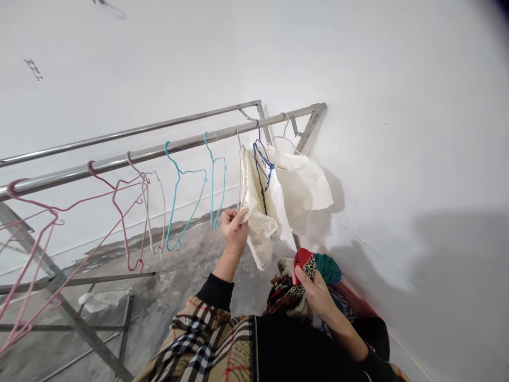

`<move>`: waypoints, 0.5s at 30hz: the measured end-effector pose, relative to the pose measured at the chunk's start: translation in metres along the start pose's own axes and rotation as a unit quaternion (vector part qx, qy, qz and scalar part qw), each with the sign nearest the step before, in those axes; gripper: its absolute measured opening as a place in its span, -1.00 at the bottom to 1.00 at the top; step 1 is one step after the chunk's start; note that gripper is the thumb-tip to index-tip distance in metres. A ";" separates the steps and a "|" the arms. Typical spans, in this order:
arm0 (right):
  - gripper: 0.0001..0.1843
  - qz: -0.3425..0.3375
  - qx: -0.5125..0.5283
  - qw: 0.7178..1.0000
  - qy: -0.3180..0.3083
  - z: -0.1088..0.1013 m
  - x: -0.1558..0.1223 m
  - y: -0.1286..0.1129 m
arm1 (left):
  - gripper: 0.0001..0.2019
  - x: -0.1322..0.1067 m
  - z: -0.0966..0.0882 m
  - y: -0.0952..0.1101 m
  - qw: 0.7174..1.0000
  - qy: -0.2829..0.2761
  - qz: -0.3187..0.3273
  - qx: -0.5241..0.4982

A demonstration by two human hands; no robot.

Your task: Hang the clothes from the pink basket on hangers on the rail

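Note:
My left hand [234,229] is closed in a pinch on the edge of a cream garment [260,241] that hangs from a pale hanger [239,159] on the rail. Beside it hangs a white garment with dark blue trim [280,209] on a purple hanger [259,131]. Farther right, another cream garment [306,183] is on a white hanger [285,127]. Lower down, my right hand [317,296] grips a red and black-patterned cloth [304,260]. Below that hand lies a pile of mixed clothes [278,294], partly hidden by my hand and body.
A metal rail [186,142] runs to the corner, with a second bar [159,128] behind. Pink hangers [119,217] and turquoise hangers [172,212] hang bare at the left. Rack legs [75,318] stand on the concrete floor [178,286]. A white wall [397,159] bounds the right side.

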State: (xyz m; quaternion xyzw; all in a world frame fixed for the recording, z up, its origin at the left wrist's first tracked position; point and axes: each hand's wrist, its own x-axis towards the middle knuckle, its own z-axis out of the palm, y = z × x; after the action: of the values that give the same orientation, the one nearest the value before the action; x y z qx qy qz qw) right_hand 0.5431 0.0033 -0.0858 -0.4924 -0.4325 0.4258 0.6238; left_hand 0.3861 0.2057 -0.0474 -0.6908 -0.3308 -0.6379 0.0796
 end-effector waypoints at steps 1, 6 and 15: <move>-0.50 0.002 0.000 1.000 -0.001 0.001 0.000 0.000 | -0.86 0.000 0.000 0.001 1.000 0.002 -0.003 -0.004; -0.49 0.000 0.009 1.000 -0.015 0.004 0.001 -0.002 | -0.79 -0.008 -0.002 0.001 0.998 -0.035 -0.025 -0.034; -0.55 -0.016 0.003 1.000 0.024 0.004 0.003 0.008 | -0.83 -0.042 0.000 0.016 0.955 -0.150 -0.209 -0.147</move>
State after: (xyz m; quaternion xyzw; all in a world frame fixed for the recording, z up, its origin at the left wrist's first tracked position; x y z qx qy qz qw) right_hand 0.5388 0.0083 -0.0930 -0.4938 -0.4238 0.4052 0.6422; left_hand 0.3961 0.1788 -0.0815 -0.6983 -0.3786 -0.5707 -0.2081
